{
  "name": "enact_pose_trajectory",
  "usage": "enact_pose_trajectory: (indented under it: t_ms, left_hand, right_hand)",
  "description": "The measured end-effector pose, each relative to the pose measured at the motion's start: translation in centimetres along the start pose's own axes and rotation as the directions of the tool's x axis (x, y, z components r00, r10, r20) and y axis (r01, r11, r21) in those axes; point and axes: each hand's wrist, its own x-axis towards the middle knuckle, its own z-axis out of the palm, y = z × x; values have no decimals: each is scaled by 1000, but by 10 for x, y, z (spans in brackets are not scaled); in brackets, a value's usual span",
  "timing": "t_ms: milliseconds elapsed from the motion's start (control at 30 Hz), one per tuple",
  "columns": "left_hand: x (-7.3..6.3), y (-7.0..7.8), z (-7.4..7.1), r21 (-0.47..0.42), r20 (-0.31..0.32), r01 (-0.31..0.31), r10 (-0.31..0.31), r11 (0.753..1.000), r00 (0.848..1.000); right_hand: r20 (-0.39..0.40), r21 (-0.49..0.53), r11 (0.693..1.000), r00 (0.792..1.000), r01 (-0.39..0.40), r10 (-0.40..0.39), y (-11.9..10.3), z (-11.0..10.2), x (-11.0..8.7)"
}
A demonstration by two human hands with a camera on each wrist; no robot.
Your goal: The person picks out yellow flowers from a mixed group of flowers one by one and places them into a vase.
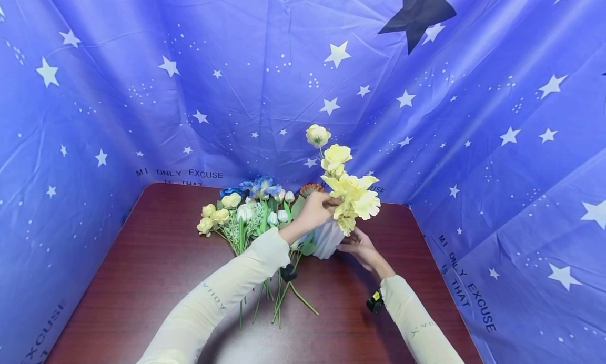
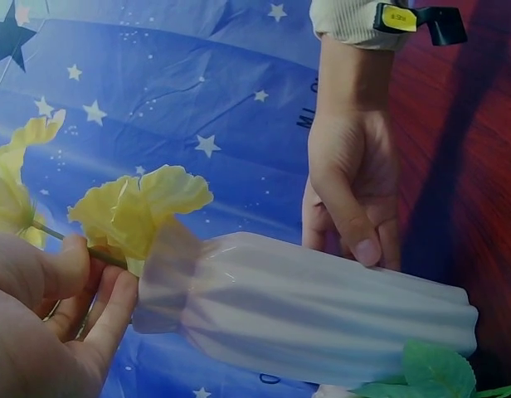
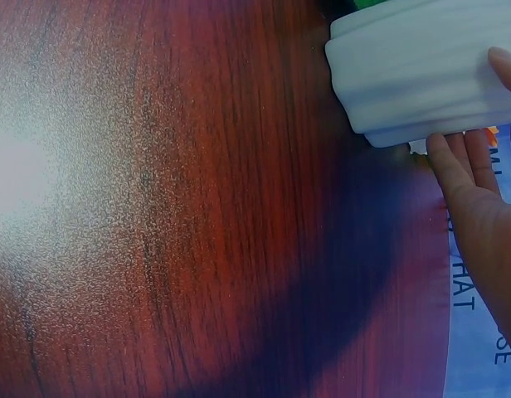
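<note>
Blue star-printed cloth (image 1: 265, 101) walls in a dark red-brown table (image 1: 142, 259); on the table's far half lies a spread of mixed flowers (image 1: 244, 212) — white, blue and yellow heads, green stems towards the person; just right of them is a white fluted vase (image 1: 326, 240), with a yellow flower spray (image 1: 357, 198) at its mouth; the right hand (image 1: 362, 249) holds the vase's side between thumb and fingers; the left hand (image 1: 313, 211) pinches the spray's stem — right beside the rim.

Smooth, fluted vase (image 1: 328, 241) with a soft sheen near centre; thin, ruffled, cloth-like yellow flowers (image 1: 357, 196) above; glossy wood-grain worktop (image 1: 147, 259) across the bottom; creased, faintly shiny cloth backdrop (image 1: 265, 98) behind.
</note>
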Motion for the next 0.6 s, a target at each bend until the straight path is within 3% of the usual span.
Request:
enact_pose_trajectory:
  t_ms: [600]
  left_hand:
    - [0,4,2,10,10,-36,36,999,999]
  right_hand:
    - [-9,-11,1000,1000,-17,17,-2,1,0]
